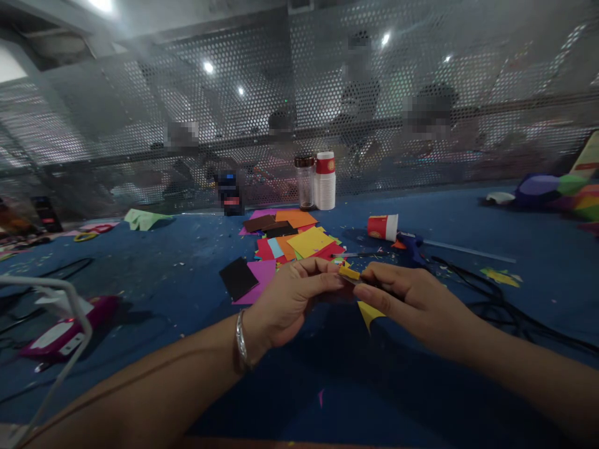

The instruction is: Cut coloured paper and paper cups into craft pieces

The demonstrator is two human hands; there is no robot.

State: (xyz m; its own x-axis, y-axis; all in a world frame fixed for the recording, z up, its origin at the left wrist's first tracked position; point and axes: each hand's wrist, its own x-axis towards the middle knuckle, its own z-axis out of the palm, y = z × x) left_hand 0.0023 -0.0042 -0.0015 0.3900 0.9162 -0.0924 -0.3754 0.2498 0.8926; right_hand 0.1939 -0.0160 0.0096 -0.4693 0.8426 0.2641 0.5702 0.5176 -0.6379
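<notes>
My left hand (304, 290), with a silver bracelet at the wrist, pinches a small strip of yellow paper (349, 273) between thumb and fingers. My right hand (405, 296) is closed around what look like small scissors (352, 280). Only a narrow metal blade shows, at the strip's lower side, and the fingers cover the handles. A larger pointed piece of yellow paper (369, 315) shows just below my right fingers. Both hands are close together above the blue tabletop (299, 386).
Coloured paper sheets (309, 242) lie piled beyond my hands, with a black square (238, 279) beside them. Behind stand a clear jar (306, 184) and stacked paper cups (326, 187). A tipped cup (382, 227), blue glue gun (412, 248) and black cable (496, 299) are right; a magenta power strip (70, 330) is left.
</notes>
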